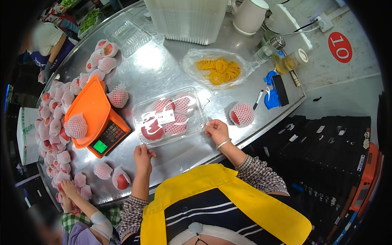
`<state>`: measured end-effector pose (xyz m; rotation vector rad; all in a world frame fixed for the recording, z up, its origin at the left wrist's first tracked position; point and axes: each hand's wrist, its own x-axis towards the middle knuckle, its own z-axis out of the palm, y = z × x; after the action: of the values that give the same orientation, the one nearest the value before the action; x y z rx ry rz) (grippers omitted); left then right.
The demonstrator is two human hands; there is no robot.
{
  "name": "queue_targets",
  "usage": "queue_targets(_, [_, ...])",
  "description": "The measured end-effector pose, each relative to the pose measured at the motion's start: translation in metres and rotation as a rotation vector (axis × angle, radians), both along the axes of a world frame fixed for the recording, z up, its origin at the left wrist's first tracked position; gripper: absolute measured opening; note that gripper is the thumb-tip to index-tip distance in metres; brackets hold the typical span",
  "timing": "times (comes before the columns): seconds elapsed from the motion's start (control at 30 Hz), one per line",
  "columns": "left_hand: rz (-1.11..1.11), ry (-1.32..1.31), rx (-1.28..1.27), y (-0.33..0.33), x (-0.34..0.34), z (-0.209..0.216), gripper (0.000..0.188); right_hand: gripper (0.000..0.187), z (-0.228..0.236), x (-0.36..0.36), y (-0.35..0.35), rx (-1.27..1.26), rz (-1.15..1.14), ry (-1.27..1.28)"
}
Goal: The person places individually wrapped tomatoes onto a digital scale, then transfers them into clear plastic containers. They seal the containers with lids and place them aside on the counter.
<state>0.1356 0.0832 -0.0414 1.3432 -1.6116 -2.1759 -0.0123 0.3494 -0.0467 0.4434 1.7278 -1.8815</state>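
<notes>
A clear plastic fruit container (188, 130) lies on the metal table before me. Several red round fruits in pinkish-white foam nets (176, 124) fill it, under a white label (165, 117). With closed fingertips, my left hand (143, 158) grips the container's near left corner. My right hand (217, 132) pinches its right edge; a bracelet circles that wrist. Whether a thin band runs between the fingers is too fine to tell. Right of the container sits a single netted fruit (241, 114). To the left, an orange scale (90, 110) bears another netted fruit (76, 125).
Many netted fruits (55, 122) line the table's left side. Farther back are a bag of yellow rubber bands (218, 70), stacked clear containers (185, 20), a kettle (250, 16) and jars (292, 61). Black crates (322, 151) stand right. Another person's hands (70, 191) touch fruit at lower left.
</notes>
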Motion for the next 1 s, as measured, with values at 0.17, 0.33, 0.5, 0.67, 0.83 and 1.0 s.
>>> queue_targets(0.17, [0.004,0.028,-0.081,0.005,0.015,-0.010,0.019,0.011,0.000,-0.012,-0.001,0.098,0.178,0.076])
queue_targets(0.33, [-0.387,-0.075,-0.644,-0.054,0.018,0.020,0.019,0.018,0.050,-0.115,0.001,0.822,0.483,0.728])
queue_targets(0.5, [-0.627,0.272,-1.070,-0.073,-0.138,0.039,0.032,0.016,0.002,-0.218,0.003,1.258,0.649,0.785])
queue_targets(0.67, [-1.167,-0.140,-0.292,-0.092,-0.206,0.027,0.035,0.014,0.004,-0.232,0.008,1.008,0.642,0.630])
queue_targets(0.83, [-1.245,-0.222,-0.047,-0.085,-0.209,0.035,0.039,0.015,0.009,-0.228,0.012,0.968,0.718,0.701])
queue_targets(1.0, [-1.262,-0.354,0.060,-0.070,-0.178,0.053,0.057,0.014,0.000,-0.218,0.005,1.025,0.718,0.664])
